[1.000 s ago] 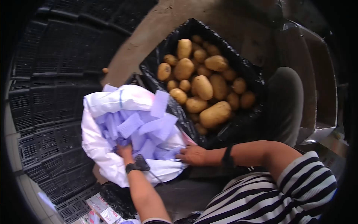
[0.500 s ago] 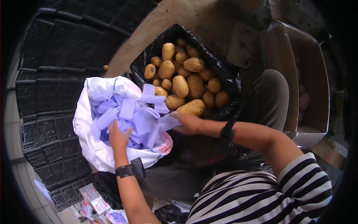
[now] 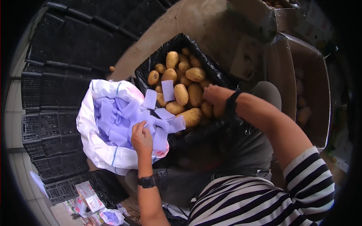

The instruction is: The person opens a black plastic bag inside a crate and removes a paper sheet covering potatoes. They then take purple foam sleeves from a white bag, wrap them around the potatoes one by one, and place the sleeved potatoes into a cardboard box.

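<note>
A white sack (image 3: 94, 148) with its rim folded back is full of lavender foam net sleeves (image 3: 118, 135). Over its right part is my left hand (image 3: 142, 137), fingers curled together against the sleeves; whether one is pinched is hidden. Beside the sack stands a crate lined with a black plastic bag (image 3: 222, 69), filled with potatoes (image 3: 181, 94). My right hand (image 3: 218, 95) reaches into its right side, fingers bent down around a potato mostly covered by the hand. Several loose sleeves lie at the crate's near-left edge, one foam sleeve (image 3: 168, 90) on top of the potatoes.
Black plastic crates (image 3: 56, 90) line the left side. An open cardboard box (image 3: 313, 94) with potatoes inside stands at the right. One small potato (image 3: 111, 68) lies on the floor behind the sack. Printed packaging (image 3: 90, 196) lies at the lower left.
My right hand has left the sleeves at the sack's edge and moved up and right onto the potatoes. More sleeves lie over the crate edge. My left hand has moved right and its fingers have curled.
</note>
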